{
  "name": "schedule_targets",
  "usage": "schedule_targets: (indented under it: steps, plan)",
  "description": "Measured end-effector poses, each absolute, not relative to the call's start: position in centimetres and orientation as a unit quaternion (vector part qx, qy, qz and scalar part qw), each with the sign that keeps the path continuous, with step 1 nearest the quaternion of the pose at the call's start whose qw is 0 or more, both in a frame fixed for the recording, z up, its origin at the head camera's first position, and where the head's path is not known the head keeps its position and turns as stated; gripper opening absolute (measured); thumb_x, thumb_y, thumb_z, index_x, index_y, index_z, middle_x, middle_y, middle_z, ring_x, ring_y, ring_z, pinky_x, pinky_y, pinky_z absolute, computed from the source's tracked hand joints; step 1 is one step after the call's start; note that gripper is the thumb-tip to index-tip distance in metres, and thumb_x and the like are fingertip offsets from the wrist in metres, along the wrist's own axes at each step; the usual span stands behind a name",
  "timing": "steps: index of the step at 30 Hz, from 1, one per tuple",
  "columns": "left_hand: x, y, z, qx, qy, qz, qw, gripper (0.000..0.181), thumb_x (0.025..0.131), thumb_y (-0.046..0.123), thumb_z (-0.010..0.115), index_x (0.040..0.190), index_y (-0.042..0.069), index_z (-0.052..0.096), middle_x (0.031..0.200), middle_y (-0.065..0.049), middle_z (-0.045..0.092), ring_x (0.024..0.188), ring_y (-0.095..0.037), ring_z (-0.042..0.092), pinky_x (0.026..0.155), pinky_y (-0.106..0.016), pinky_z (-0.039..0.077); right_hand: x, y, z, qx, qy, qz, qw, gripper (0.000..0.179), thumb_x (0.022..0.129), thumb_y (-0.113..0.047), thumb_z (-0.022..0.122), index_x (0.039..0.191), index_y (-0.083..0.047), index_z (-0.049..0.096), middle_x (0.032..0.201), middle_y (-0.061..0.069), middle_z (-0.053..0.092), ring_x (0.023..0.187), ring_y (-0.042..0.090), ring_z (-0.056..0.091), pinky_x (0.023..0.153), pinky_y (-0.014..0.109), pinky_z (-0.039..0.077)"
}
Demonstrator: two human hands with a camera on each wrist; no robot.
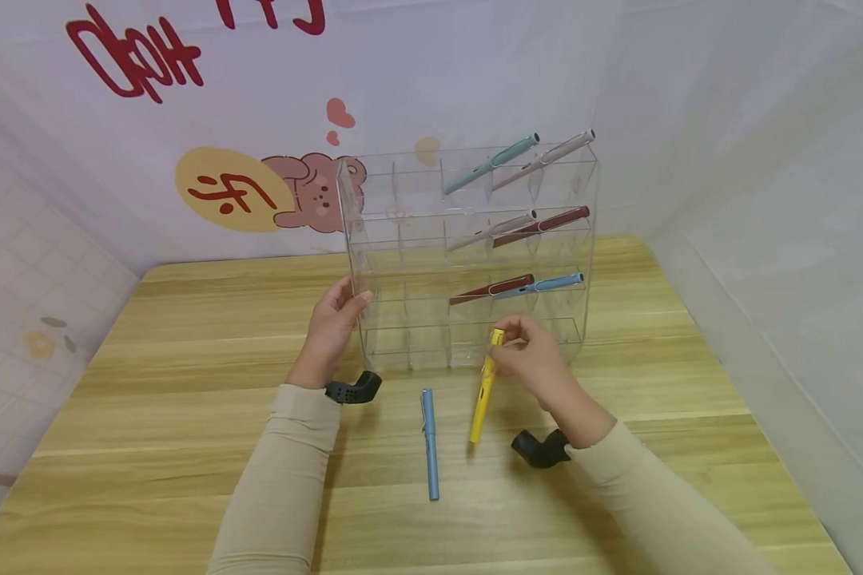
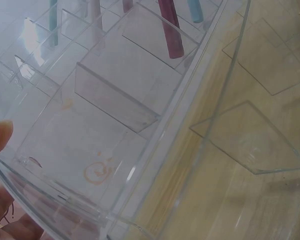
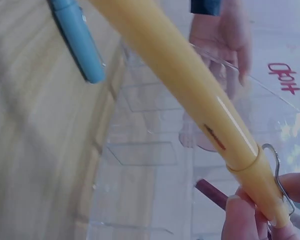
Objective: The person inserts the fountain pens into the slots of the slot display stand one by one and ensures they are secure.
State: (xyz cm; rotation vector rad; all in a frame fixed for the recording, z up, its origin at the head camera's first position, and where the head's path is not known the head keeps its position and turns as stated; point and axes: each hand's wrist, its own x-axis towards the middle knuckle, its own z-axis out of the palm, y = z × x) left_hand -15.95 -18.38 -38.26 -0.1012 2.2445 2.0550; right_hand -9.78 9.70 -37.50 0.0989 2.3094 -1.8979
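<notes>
In the head view my right hand (image 1: 535, 359) pinches a yellow pen (image 1: 483, 395) by its clip end, its other end slanting down above the table. The right wrist view shows the yellow pen (image 3: 190, 90) close up, with fingertips (image 3: 240, 215) at its cap. My left hand (image 1: 334, 327) grips the left side edge of a clear acrylic pen rack (image 1: 424, 335), thumb in front and fingers behind. A blue pen (image 1: 431, 447) lies on the table between the arms.
Pens stand slanted in the rack's right-hand compartments: teal (image 1: 492, 165), pale pink (image 1: 546, 160), pale mauve (image 1: 495, 229), dark red (image 1: 542, 227), another dark red (image 1: 492, 289) and light blue (image 1: 546, 284). The wooden table (image 1: 151, 415) meets a printed white curtain (image 1: 475, 72) behind.
</notes>
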Motion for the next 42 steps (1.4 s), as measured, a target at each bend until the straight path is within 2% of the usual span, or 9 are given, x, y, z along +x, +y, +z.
schedule_targets:
  steps: [9, 18, 26, 38, 42]
  plan:
    - [-16.0, -18.4, -38.4, -0.033, 0.739, 0.672, 0.048, 0.057, 0.098, 0.030, 0.056, 0.149, 0.015, 0.035, 0.150, -0.007, 0.038, 0.135, -0.022, 0.037, 0.111, -0.047, 0.028, -9.5, 11.1, -36.4, 0.051, 0.736, -0.674, 0.029, 0.036, 0.087, 0.002, 0.060, 0.119, 0.008, 0.044, 0.099, 0.011, 0.052, 0.076, 0.005, 0.063, 0.067, 0.028, 0.057]
    - [-16.0, -18.5, -38.4, -0.029, 0.741, 0.669, 0.047, 0.057, 0.099, 0.028, 0.055, 0.150, 0.015, 0.033, 0.150, -0.009, 0.038, 0.135, -0.023, 0.037, 0.110, -0.048, 0.028, -9.4, 11.9, -36.8, 0.042, 0.680, -0.729, -0.059, 0.030, 0.085, 0.004, 0.065, 0.110, 0.003, 0.049, 0.095, 0.006, 0.058, 0.076, 0.006, 0.065, 0.064, 0.025, 0.056]
    - [-15.9, -18.5, -38.5, -0.026, 0.742, 0.668, 0.050, 0.058, 0.099, 0.030, 0.055, 0.151, 0.015, 0.032, 0.151, -0.007, 0.037, 0.136, -0.022, 0.036, 0.111, -0.048, 0.027, -9.3, 11.8, -35.8, 0.108, 0.656, -0.739, -0.106, 0.025, 0.089, 0.008, 0.059, 0.107, -0.004, 0.047, 0.095, 0.003, 0.052, 0.079, 0.006, 0.065, 0.068, 0.025, 0.057]
    - [-15.8, -18.4, -38.4, -0.026, 0.741, 0.669, 0.052, 0.057, 0.099, 0.030, 0.055, 0.150, 0.016, 0.033, 0.151, -0.008, 0.038, 0.135, -0.022, 0.037, 0.111, -0.047, 0.028, -9.7, 11.3, -37.0, 0.111, 0.605, -0.767, -0.182, 0.027, 0.088, 0.010, 0.060, 0.107, -0.001, 0.044, 0.098, 0.007, 0.049, 0.077, 0.009, 0.063, 0.067, 0.023, 0.056]
    - [-15.9, -18.5, -38.5, -0.025, 0.742, 0.667, 0.051, 0.058, 0.099, 0.030, 0.055, 0.151, 0.016, 0.033, 0.151, -0.007, 0.037, 0.136, -0.022, 0.036, 0.111, -0.047, 0.028, -9.9, 11.0, -37.6, 0.116, 0.600, -0.767, -0.194, 0.027, 0.087, 0.012, 0.060, 0.102, -0.005, 0.045, 0.096, 0.007, 0.050, 0.077, 0.009, 0.063, 0.067, 0.022, 0.056]
